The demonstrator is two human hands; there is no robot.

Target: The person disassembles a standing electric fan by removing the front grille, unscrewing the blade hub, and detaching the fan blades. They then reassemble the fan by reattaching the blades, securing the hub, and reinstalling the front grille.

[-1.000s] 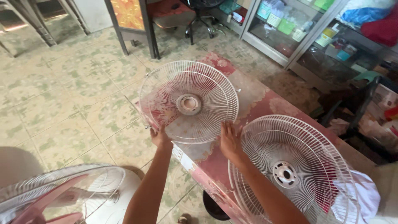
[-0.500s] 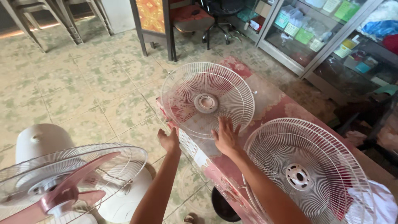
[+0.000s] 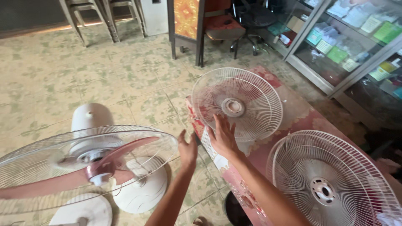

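At the left a fan (image 3: 90, 161) stands grille-off, pink blades bare; the left hand (image 3: 187, 149) hovers open and empty, the right hand (image 3: 223, 136) lies flat, fingers (image 3: 217, 124) spread, on one white grille (image 3: 237, 104) at the tabletop (image 3: 301, 115) corner, another grille (image 3: 333, 182) beside it.

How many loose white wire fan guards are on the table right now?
2. One fan guard lies at the table's far end, the right hand on its near edge. The second guard lies at the near end, partly cut off by the frame.
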